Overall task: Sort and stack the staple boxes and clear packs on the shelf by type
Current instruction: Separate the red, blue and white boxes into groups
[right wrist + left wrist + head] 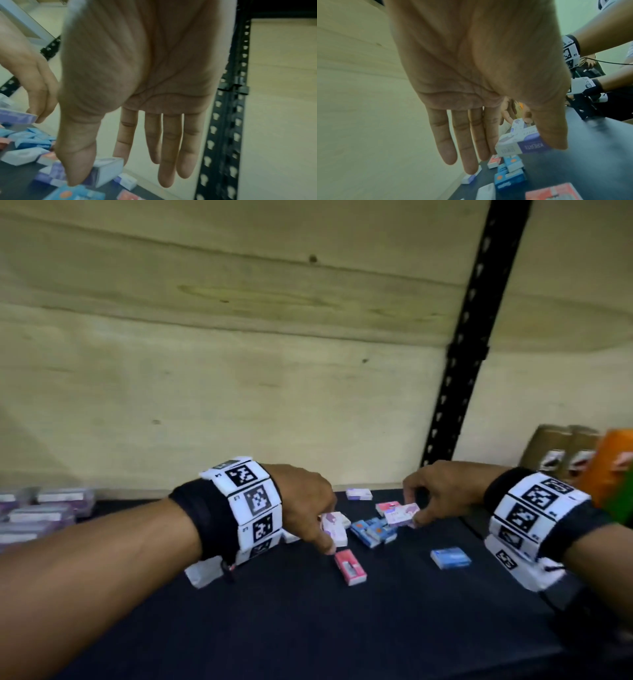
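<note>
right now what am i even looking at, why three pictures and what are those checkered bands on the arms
There is no machine here: a person is sorting by hand while wearing three cameras. The wide picture comes from a camera on the head, looking down over both arms. The other two come from cameras on the wrists, each looking along a palm to the fingers, which is why the palms fill them. The checkered bands are printed markers strapped at the wrists.

On the dark shelf lie small staple boxes: a blue heap, a pink box and a lone blue box. Clear packs lie at the far left.

The left hand pinches a white and purple box. The right hand pinches a second white and purple box.
</note>
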The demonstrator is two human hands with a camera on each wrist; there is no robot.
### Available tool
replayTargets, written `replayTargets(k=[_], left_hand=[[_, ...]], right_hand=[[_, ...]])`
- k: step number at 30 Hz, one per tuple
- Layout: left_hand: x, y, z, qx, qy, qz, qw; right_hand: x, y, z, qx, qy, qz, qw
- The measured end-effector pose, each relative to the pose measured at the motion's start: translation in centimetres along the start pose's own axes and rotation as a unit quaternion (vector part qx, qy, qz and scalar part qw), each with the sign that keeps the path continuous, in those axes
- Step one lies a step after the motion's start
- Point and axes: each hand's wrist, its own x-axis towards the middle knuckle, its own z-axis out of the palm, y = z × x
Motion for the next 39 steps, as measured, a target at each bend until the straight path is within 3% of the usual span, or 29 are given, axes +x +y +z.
replayTargets(k=[7,13,22,28,39], left_hand=[[5.3,6.4,0.5,-0.047,-0.006,0.042,0.998],[7.0,10.1,1.5,-0.061,-0.030,0.047,0.997],[7.9,11.4,1.6,-0.029,-0.020,0.051,0.998],[8.2,12.0,1.4,-0.001,-0.014,0.060,0.998],[9.5,12.2,2.4,-0.032,0.060,0.048,0.996]], right_hand=[[-2.0,4.8,2.7,0.019,-0.043,0.061,0.997],[-1.4,6.0,4.6,0.018,-0.078,0.101,0.992],[0.6,5.2,5.5,0.072,-0.089,0.130,0.985],[2.1,6.0,5.5,0.166,-0.128,0.149,0.966],[3.4,6.4,5.8,0.175,-0.142,0.156,0.962]])
